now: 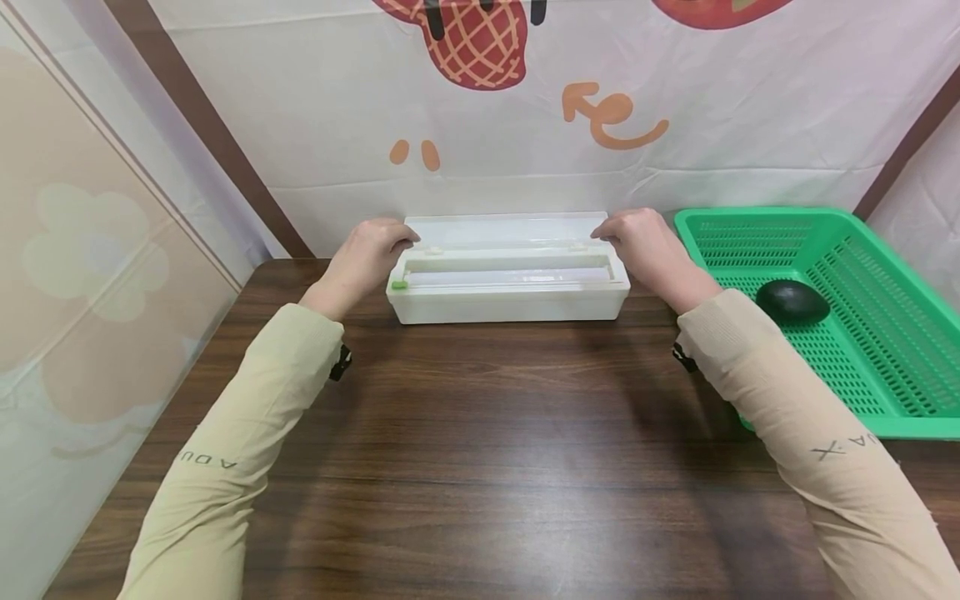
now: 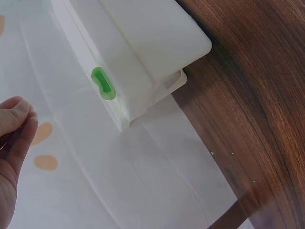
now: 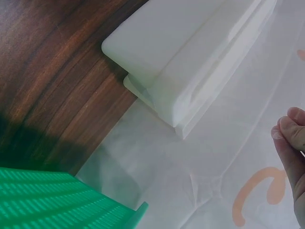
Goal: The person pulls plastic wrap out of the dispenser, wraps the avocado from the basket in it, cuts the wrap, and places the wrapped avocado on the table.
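Observation:
A white cling film dispenser (image 1: pixel 510 307) stands at the table's back edge with its lid (image 1: pixel 506 227) raised behind it. A pale roll (image 1: pixel 517 276) lies in its long slot, and a green slider (image 1: pixel 399 285) sits at the left end. At the left side of the lid, my left hand (image 1: pixel 375 242) has thumb and fingers pinched together. My right hand (image 1: pixel 645 237) pinches the same way at the opposite side. The clear cling film between the fingertips barely shows against the white cloth. In the wrist views the fingertips (image 2: pixel 21 109) stand apart from the box, beyond its top.
A green basket (image 1: pixel 840 427) stands at the right, close to my right forearm, with a dark oval fruit (image 1: pixel 792 302) like an avocado inside. Printed white cloth (image 1: pixel 495 158) hangs behind the wooden table (image 1: pixel 480 433) and along its left side.

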{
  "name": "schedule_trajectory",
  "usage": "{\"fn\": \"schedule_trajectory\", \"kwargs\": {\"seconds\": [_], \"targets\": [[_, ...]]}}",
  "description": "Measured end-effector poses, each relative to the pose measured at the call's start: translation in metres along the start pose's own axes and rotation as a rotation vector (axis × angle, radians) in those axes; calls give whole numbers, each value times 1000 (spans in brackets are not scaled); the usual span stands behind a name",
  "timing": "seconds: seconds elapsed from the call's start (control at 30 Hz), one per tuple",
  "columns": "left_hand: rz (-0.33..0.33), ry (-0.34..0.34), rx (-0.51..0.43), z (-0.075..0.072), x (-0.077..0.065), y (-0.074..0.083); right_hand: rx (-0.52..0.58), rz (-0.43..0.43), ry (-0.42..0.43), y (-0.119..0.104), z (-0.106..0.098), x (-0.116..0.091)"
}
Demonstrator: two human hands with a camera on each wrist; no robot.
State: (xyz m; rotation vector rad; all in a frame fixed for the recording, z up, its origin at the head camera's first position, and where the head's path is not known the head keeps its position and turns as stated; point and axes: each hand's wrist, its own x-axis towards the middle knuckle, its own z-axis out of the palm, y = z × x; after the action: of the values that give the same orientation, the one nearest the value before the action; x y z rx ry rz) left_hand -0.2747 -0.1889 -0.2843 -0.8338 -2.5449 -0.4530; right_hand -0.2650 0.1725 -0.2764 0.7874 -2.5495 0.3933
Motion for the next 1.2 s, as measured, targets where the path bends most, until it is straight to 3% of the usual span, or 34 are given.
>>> {"fn": "schedule_trajectory", "kwargs": {"seconds": [0.7, 1.2], "targets": [[4, 21, -2, -6, 1, 2, -26, -39, 2, -2, -7, 2], [21, 39, -8, -11, 1, 4, -21, -22, -6, -3, -11, 2]]}}
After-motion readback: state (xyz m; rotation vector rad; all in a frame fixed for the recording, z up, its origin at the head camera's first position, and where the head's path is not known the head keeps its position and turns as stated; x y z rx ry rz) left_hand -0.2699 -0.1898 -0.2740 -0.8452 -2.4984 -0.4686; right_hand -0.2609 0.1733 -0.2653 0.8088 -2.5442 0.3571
